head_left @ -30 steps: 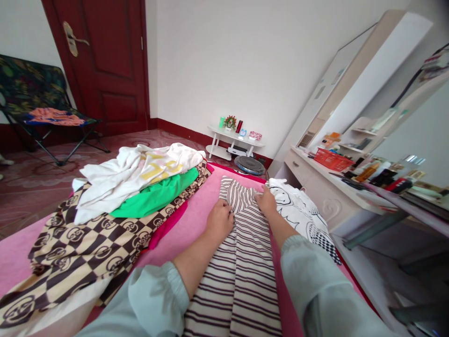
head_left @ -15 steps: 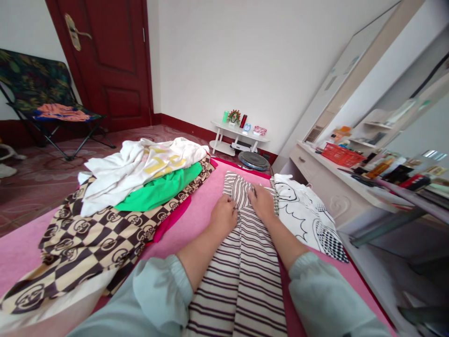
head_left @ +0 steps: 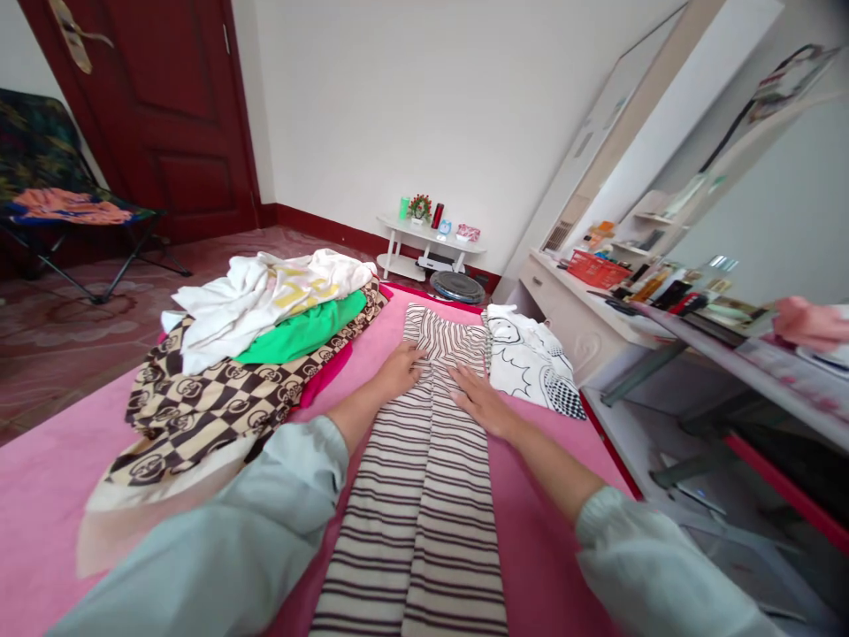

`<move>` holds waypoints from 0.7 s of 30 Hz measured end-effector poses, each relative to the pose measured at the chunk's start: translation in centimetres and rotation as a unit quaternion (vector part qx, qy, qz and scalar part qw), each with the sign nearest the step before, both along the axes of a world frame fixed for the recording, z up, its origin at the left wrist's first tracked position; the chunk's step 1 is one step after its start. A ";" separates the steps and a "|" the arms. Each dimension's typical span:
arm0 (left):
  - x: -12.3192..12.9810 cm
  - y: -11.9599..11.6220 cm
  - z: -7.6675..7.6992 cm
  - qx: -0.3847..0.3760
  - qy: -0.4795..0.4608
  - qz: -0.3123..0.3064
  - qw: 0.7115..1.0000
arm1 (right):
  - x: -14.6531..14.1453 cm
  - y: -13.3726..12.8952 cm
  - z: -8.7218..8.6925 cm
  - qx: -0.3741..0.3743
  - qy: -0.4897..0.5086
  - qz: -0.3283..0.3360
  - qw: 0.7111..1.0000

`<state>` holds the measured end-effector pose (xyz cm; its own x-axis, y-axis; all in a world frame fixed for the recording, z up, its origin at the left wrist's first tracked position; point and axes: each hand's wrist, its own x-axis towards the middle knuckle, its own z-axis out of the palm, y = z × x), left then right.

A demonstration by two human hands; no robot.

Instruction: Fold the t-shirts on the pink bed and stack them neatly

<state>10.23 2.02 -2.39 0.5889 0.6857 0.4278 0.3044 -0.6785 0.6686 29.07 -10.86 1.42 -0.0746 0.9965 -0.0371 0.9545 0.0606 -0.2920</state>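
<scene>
Striped trousers [head_left: 424, 478] lie lengthwise on the pink bed cover [head_left: 550, 495], their gathered waist at the far end and the legs running toward me. My left hand [head_left: 400, 372] rests at the left edge just below the waist, its fingers apart on the cloth. On the right side of the trousers my right hand [head_left: 482, 400] lies flat with its fingers spread. Right of the waist is a folded white garment [head_left: 523, 358] with black drawings.
At the left are piled a white garment [head_left: 232, 305], a green one [head_left: 309, 329] and a brown checked one [head_left: 199, 416]. A dresser [head_left: 570, 310] with a red basket [head_left: 597, 268] stands right; a low white table [head_left: 431, 234] is beyond the bed.
The view has shifted right and shows more of the trousers. My right hand has moved down from the waist and flattened, and my left hand's fingers have loosened.
</scene>
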 end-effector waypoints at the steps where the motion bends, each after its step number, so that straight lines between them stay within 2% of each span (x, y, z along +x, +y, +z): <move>1: -0.6 -0.5 0.1 0.003 0.006 -0.019 1.000 | -0.1 -1.9 0.2 0.009 0.014 0.016 1.000; 4: -3.1 -1.9 0.5 0.010 0.026 -0.076 0.997 | -0.4 -7.2 1.0 0.055 0.051 0.054 0.996; 7: -6.7 -3.5 1.4 0.011 0.059 -0.150 0.987 | -1.0 -11.8 1.9 0.107 0.052 0.113 0.986; 11: -12.0 -6.3 3.7 0.008 0.114 -0.242 0.963 | -2.2 -15.8 2.8 0.107 -0.006 0.228 0.968; 15: -15.0 -9.4 5.6 0.026 0.153 -0.307 0.939 | -3.5 -16.9 2.9 0.114 -0.022 0.288 0.950; 18: -15.1 -10.9 5.7 0.052 0.137 -0.323 0.935 | -4.4 -16.4 2.6 0.127 -0.002 0.288 0.949; 21: -14.7 -12.1 5.8 0.068 0.102 -0.327 0.937 | -5.3 -16.3 3.1 0.116 0.045 0.258 0.958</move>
<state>-4.43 -10.10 3.39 0.9430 0.0975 0.3183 -0.0938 -0.8394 0.5353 23.77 -27.13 4.52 -0.5522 0.8065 0.2113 0.7517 0.5912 -0.2924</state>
